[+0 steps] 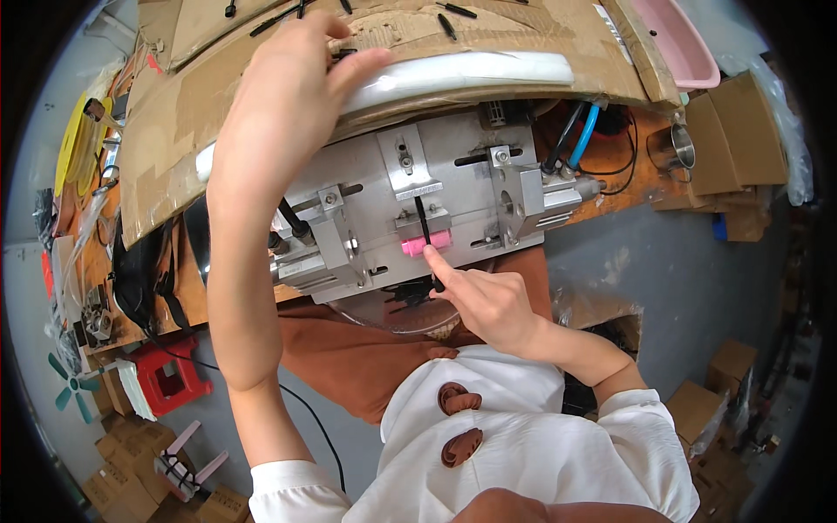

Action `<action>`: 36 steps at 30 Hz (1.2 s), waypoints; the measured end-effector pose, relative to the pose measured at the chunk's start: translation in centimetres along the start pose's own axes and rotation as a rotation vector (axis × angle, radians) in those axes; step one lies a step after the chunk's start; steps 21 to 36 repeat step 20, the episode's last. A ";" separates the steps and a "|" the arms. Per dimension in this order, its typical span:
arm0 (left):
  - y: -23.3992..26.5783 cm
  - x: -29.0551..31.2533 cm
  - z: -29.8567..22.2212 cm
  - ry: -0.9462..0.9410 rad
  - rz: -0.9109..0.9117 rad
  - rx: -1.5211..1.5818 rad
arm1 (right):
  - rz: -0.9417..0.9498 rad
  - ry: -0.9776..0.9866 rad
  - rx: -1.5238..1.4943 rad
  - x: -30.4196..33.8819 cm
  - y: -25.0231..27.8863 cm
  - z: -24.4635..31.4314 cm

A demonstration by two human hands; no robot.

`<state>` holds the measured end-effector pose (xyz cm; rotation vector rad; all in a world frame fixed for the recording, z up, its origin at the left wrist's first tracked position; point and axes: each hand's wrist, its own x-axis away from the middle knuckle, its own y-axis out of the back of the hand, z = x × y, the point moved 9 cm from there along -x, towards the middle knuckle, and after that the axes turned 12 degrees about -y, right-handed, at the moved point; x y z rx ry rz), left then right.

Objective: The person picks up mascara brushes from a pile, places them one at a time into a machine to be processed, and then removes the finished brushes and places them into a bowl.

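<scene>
My left hand [292, 83] reaches over the cardboard [523, 35] at the back, thumb and fingers apart among loose black rod-shaped parts [447, 27]. A thin black rod [423, 220] lies on the metal fixture [453, 209], running from its central bracket [408, 166] to a pink pad [417, 244]. With its index finger stretched out, my right hand [493, 305] touches the near end of this rod. Its other fingers are curled, and a small black piece [438, 283] shows in them; its full shape is hidden.
A white foam strip [488, 68] edges the cardboard. Metal clamp blocks [523, 196] flank the fixture, with blue tubing [586, 135] and a metal cup [671, 148] at the right. Below the fixture sits a clear bowl [375, 315] with black parts. A red stool [170, 375] stands at the left.
</scene>
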<state>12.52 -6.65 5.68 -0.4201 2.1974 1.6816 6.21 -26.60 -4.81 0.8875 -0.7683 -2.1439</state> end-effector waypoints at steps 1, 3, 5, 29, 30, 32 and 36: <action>0.1 0.2 0.8 0.038 -0.034 0.022 | 0.078 -0.025 0.036 -0.2 0.1 0.1; 0.4 0.3 1.4 0.075 -0.069 0.044 | 0.155 -0.051 0.072 -1.4 1.5 0.4; 0.1 0.5 1.1 0.072 -0.053 0.076 | 0.094 0.135 0.164 -4.4 4.7 1.7; 0.3 14.5 -9.0 0.124 -0.324 0.060 | 0.717 -0.928 0.069 -30.8 7.9 -3.4; 0.3 14.5 -9.0 0.124 -0.324 0.060 | 0.717 -0.928 0.069 -30.8 7.9 -3.4; 0.3 14.5 -9.0 0.124 -0.324 0.060 | 0.717 -0.928 0.069 -30.8 7.9 -3.4; 0.3 14.5 -9.0 0.124 -0.324 0.060 | 0.717 -0.928 0.069 -30.8 7.9 -3.4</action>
